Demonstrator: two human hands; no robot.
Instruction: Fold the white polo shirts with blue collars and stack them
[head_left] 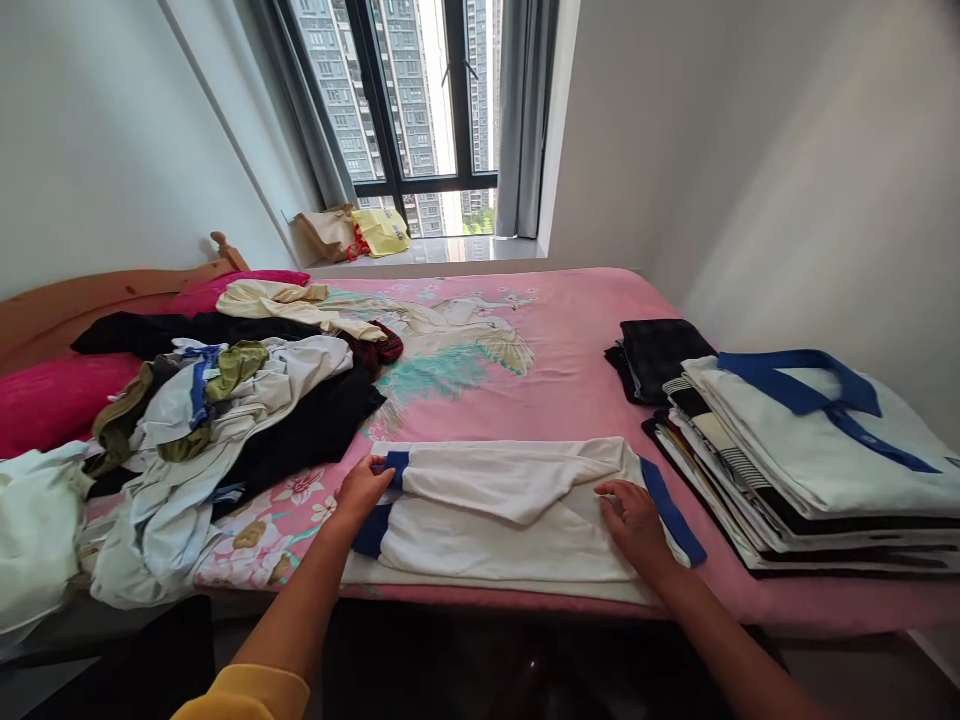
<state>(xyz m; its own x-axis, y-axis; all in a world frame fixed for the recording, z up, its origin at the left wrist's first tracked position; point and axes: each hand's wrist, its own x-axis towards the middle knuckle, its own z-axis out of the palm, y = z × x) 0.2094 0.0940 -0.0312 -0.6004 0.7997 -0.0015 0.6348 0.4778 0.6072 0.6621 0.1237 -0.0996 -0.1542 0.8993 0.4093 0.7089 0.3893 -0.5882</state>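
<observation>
A white shirt (465,545) with blue cuffs and a blue collar lies folded lengthwise along the front edge of the bed. Both sleeves are laid across it, their cuffs at the left end. My left hand (364,490) pinches the upper blue cuff (397,470) at its outer edge. Near the collar (671,510), my right hand (634,515) rests on the shirt with its fingers stretched out and somewhat apart. Some fabric under my right palm is hidden.
Right of the shirt stands a tall stack of folded clothes (817,500), topped by a white shirt with a blue collar. Folded dark clothes (664,355) lie behind it. Loose clothes (247,430) are heaped at left near pink pillows (67,400). Bags (382,232) sit by the window.
</observation>
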